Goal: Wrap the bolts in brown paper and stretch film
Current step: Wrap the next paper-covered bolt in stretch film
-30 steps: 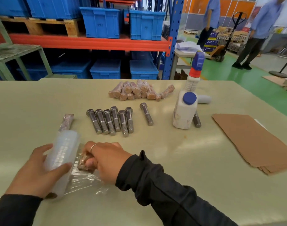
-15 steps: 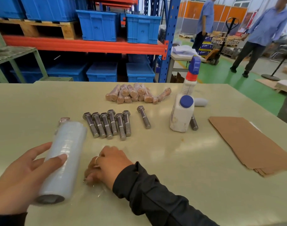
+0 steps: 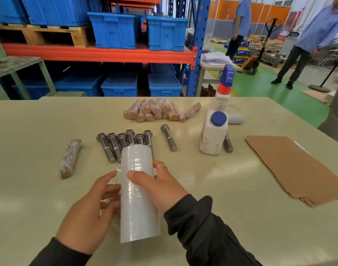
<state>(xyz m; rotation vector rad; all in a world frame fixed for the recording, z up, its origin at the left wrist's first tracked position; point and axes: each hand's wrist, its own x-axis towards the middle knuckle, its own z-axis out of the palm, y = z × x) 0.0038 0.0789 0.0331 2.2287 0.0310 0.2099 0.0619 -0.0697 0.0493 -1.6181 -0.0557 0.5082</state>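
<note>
A white stretch film roll (image 3: 137, 196) stands tilted over the table's near middle. My right hand (image 3: 162, 187) grips its right side, thumb across the front. My left hand (image 3: 91, 214) touches the roll's left side with fairly straight fingers, and loose film (image 3: 106, 200) lies across them. Several bare steel bolts (image 3: 114, 146) lie in a row just beyond the roll, one bolt (image 3: 169, 138) apart to their right. A film-wrapped bolt (image 3: 70, 158) lies at the left. A pile of wrapped bolts (image 3: 160, 111) sits further back. Brown paper sheets (image 3: 294, 169) are stacked at the right.
A white bottle with a blue cap (image 3: 213, 135) and a spray bottle (image 3: 223, 89) stand right of the bolts, with another bolt (image 3: 228, 144) behind the first. The beige table (image 3: 30, 131) backs onto racks of blue crates (image 3: 114, 31). Two people (image 3: 310, 41) stand on the green floor.
The roll has moved right and forward from my left hand's grip into my right hand. My right hand left the table spot where it pressed the film. The view shifted slightly.
</note>
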